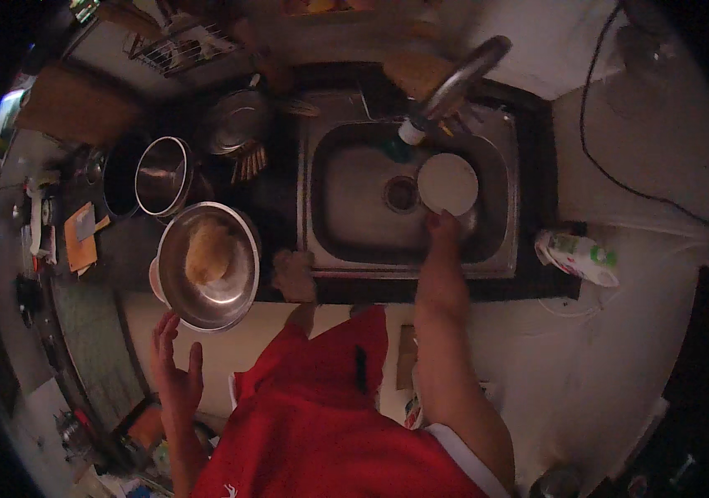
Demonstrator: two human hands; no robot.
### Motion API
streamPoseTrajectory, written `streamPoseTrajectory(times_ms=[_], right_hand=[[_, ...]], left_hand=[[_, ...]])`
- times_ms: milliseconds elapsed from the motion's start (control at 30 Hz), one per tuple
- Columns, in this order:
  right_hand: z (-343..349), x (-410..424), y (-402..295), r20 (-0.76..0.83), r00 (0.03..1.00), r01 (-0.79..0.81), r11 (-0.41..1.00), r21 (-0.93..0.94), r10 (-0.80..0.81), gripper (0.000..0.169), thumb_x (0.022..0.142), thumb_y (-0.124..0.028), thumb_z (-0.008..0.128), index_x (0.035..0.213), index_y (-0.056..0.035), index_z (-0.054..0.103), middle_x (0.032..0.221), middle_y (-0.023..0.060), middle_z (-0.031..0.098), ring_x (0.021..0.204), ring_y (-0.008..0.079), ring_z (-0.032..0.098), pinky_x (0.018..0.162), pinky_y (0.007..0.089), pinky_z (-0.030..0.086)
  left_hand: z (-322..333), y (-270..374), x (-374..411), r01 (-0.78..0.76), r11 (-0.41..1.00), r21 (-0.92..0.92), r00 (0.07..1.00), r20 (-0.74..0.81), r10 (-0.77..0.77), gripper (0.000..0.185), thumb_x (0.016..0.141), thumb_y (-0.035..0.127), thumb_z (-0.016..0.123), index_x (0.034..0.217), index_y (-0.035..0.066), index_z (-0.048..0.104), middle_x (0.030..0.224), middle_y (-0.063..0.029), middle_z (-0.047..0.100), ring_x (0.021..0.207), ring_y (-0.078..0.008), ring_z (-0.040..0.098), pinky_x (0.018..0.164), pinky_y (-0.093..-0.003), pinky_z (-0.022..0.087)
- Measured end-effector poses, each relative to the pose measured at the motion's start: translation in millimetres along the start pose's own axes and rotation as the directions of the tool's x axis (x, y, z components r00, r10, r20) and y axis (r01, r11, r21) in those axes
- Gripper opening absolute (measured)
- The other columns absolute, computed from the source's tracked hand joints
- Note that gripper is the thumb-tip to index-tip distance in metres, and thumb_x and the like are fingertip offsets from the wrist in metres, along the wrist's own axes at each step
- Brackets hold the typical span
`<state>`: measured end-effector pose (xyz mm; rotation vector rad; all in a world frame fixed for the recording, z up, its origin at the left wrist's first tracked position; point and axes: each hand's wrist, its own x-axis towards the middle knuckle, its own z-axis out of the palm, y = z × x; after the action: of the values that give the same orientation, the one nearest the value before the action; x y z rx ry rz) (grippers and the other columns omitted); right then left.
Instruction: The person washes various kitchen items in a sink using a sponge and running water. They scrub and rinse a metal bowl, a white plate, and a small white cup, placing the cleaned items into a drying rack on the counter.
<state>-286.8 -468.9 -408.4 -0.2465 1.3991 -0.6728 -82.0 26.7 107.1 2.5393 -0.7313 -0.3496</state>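
Note:
In my right hand (pixel 443 225) is the near edge of a round white dish (pixel 448 184), held over the right part of the stainless steel sink (pixel 354 230), beside the drain (pixel 401 194). The fingertips under the dish are hidden. My left hand (pixel 179 373) has its fingers apart and holds nothing; it is just below a steel bowl (pixel 239 299) at the counter's front edge. A pale yellowish lump (pixel 208 252) lies in that bowl. Above the sink hangs a curved faucet (pixel 463 81) with a white tip.
Behind the bowl stands another steel bowl or pot (pixel 161 176). A crumpled cloth (pixel 293 274) lies on the counter left of the sink. An orange packet or paper (pixel 82 243) lies at the left, a white and green plastic package (pixel 578 256) right of the sink.

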Motion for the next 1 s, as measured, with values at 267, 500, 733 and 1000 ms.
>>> streamPoseTrajectory(times_ms=[267,500,733,1000], right_hand=[[29,-60,-37,-0.039,0.944,0.287,0.872,-0.396,-0.328,0.028,0.084,-0.013,0.059,0.108,0.0016,0.058,0.1,0.0197,0.063,0.084,0.033,0.063,0.067,0.0418,0.055],[58,-168,-133,0.488,0.391,0.4,-0.334,-0.854,-0.78,0.021,0.081,-0.018,0.059,0.089,0.0014,0.062,0.087,0.0233,0.066,0.082,0.0429,0.064,0.07,0.0488,0.053],[52,-215,-186,0.685,0.387,0.43,-0.537,-0.726,-0.617,0.022,0.082,-0.015,0.059,0.096,0.0011,0.063,0.089,0.0244,0.065,0.082,0.0421,0.064,0.07,0.0475,0.052],[32,-321,-157,0.65,0.588,0.619,-0.25,-0.745,-0.481,0.017,0.087,-0.012,0.054,0.092,0.0023,0.062,0.08,0.0176,0.066,0.064,0.0303,0.065,0.056,0.0409,0.052]], left_hand=[[2,9,-7,0.055,0.994,-0.093,0.998,-0.032,-0.058,0.049,0.08,-0.006,0.061,0.127,0.002,0.052,0.134,-0.0165,0.05,0.125,-0.0306,0.048,0.103,-0.0393,0.039],[-1,16,9,-0.07,0.975,-0.212,0.997,-0.027,0.065,0.049,0.078,-0.004,0.065,0.125,0.004,0.055,0.133,-0.0151,0.052,0.124,-0.0301,0.051,0.103,-0.038,0.041],[-9,-3,14,-0.211,0.929,-0.303,0.977,-0.062,0.202,0.045,0.079,0.001,0.068,0.123,0.005,0.057,0.131,-0.0152,0.053,0.122,-0.0309,0.053,0.099,-0.0372,0.044],[-15,-56,20,-0.266,0.923,-0.277,0.962,-0.131,0.239,0.045,0.079,0.005,0.07,0.122,0.003,0.056,0.128,-0.0153,0.054,0.116,-0.0328,0.054,0.096,-0.0387,0.046]])
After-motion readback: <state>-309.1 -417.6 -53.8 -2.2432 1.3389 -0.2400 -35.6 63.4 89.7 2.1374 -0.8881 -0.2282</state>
